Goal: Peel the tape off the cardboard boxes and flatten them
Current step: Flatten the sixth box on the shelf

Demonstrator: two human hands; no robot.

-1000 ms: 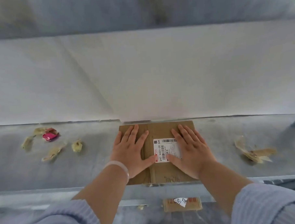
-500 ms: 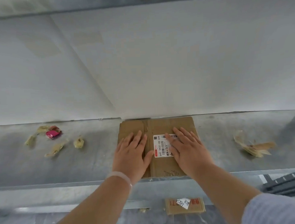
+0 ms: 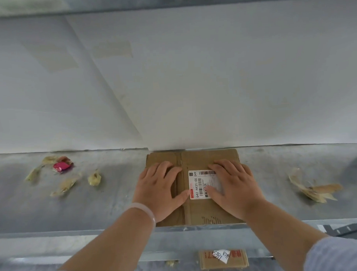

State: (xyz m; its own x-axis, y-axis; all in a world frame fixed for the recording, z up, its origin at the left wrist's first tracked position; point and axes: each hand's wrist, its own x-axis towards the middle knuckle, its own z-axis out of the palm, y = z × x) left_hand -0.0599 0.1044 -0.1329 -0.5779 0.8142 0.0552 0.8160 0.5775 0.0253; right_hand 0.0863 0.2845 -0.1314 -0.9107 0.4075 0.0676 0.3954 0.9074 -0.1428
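Observation:
A flattened brown cardboard box [image 3: 197, 212] lies on the grey metal shelf [image 3: 119, 207], its far edge against the white wall. A white shipping label [image 3: 198, 184] is stuck on its upper face. My left hand [image 3: 158, 189] lies palm down on the box's left half, fingers curled inward at the tips. My right hand [image 3: 236, 186] lies palm down on the right half, covering part of the label, thumb on the label. Neither hand grips anything.
Crumpled tape scraps [image 3: 63, 186] and a pink wrapper [image 3: 61, 166] lie on the shelf at left. More peeled tape [image 3: 315, 187] lies at right. Another small cardboard piece [image 3: 224, 258] with a white tag sits on a lower level. A dark object [image 3: 349, 231] shows at lower right.
Both hands have slid toward me over the box and their fingers have curled in. The camera has tilted up a little, showing more wall.

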